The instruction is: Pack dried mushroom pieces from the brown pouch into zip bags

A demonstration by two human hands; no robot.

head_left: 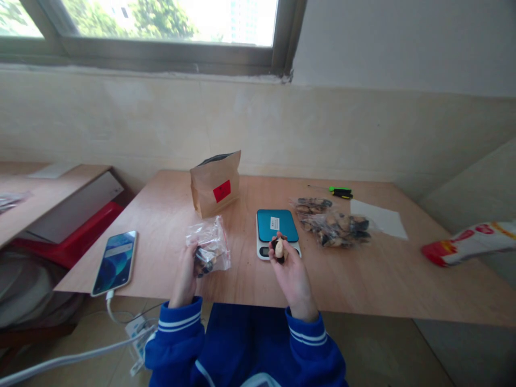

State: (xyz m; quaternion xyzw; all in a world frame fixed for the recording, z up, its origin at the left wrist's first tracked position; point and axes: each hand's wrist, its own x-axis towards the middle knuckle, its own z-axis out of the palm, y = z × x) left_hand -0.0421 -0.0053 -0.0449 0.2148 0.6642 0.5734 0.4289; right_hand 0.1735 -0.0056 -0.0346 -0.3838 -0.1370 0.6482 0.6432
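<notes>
My left hand (184, 277) is closed on a small clear plastic bag (209, 244) with a few dark pieces inside, held at the table's front edge. My right hand (291, 277) pinches a small dark and pale piece (279, 249) in its fingertips, just in front of a small kitchen scale (277, 228) with a teal top. Both wrists wear blue sleeves with white stripes.
A brown paper bag (215, 184) with a red label stands behind the clear bag. Filled clear bags (332, 221) lie right of the scale, then a white sheet (379, 217) and a green-handled tool (341, 192). A phone (115, 262) on a cable lies at the left corner. A red and white packet (470, 243) is far right.
</notes>
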